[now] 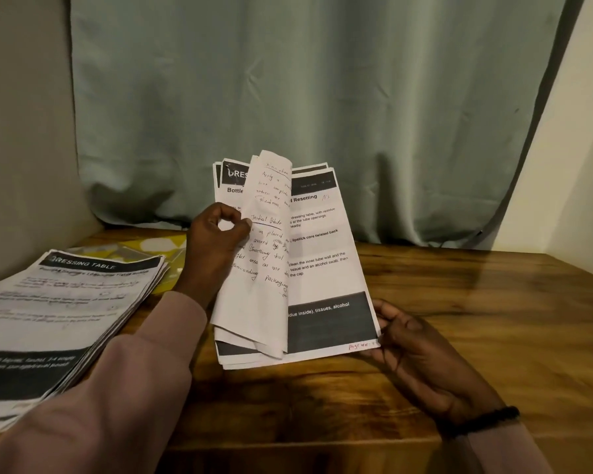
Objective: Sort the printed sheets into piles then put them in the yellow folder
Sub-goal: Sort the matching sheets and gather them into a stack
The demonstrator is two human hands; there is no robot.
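Observation:
A stack of printed sheets (326, 268) is held tilted up above the wooden table (459, 302) at centre. My right hand (415, 350) grips its lower right corner. My left hand (216, 241) pinches the curled top sheet (267, 254), whose back shows handwriting, and folds it over to the left. A second pile of printed sheets (59, 309) headed "Dressing Table" lies on the table at the left. Behind that pile, the yellow folder (158, 248) peeks out, mostly hidden by the pile and my left arm.
A grey-green curtain (305, 97) hangs along the table's far edge. A beige wall (24, 131) closes the left side and a pale wall (579, 165) the right. Bare wood shows at the right and front of the table.

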